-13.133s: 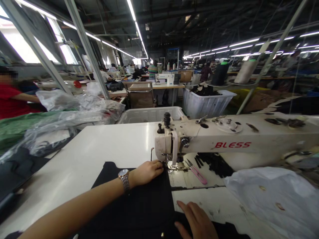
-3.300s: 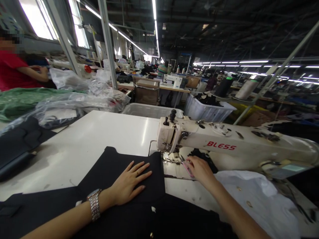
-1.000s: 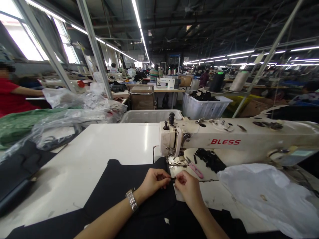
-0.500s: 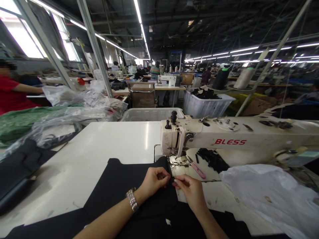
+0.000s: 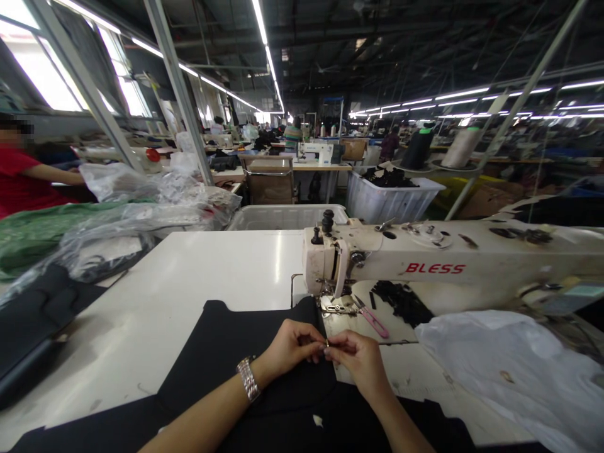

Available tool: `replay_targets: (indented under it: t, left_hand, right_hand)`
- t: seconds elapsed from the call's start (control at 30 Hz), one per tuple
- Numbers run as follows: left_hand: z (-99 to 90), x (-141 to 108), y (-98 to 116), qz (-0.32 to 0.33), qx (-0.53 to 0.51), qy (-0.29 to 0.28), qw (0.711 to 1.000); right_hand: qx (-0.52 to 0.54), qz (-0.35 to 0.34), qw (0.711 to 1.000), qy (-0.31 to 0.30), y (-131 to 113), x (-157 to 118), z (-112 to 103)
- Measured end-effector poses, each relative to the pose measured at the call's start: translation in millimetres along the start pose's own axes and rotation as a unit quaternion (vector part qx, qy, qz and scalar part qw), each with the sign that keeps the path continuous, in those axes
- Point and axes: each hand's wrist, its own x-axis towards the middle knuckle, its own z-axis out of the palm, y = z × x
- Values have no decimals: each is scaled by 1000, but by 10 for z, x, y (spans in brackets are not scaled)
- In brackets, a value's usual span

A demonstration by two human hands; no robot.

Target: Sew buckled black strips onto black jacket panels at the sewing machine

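Observation:
Black fabric (image 5: 236,340) lies across the white table, its upper right corner by the needle area of the cream sewing machine (image 5: 434,251). Over its right edge, my left hand (image 5: 298,343), with a metal watch on the wrist, has thumb and fingers pinched together. My right hand (image 5: 356,355) pinches from the other side, its fingertips meeting those of my left. A tiny yellowish bit shows between the fingertips; what it is cannot be made out. Pink-handled snips (image 5: 375,319) lie on the machine bed, beside small black scraps (image 5: 401,303).
White plastic sheeting (image 5: 509,371) is bunched at the right. Bagged goods (image 5: 141,214) and dark pieces (image 5: 42,314) lie at the left, with a person in red (image 5: 23,176) beyond. Behind the table stand a pale bin (image 5: 287,217) and a bin of black scraps (image 5: 394,196).
My fingertips have moved slightly down and closer together, and the small yellowish bit now shows between them. At the far left, the person's arm has shifted a little.

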Motion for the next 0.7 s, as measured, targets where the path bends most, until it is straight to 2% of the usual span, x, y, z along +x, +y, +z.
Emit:
replay_targets:
  t: [0.2, 0.33, 0.5, 0.7]
  left_hand:
    - [-27, -4, 40, 3, -83, -45, 996]
    - [-52, -32, 75, -21, -127, -85, 988]
    - [-30, -41, 49, -26, -109, -66, 992]
    - [12, -44, 42, -15, -66, -72, 995]
  right_hand:
    - [22, 10, 1000, 15, -22, 2, -25]
    - [47, 21, 999, 11, -44, 0, -31]
    - [14, 17, 1000, 1, -42, -1, -10]
    - [-12, 30, 999, -22, 49, 31, -51]
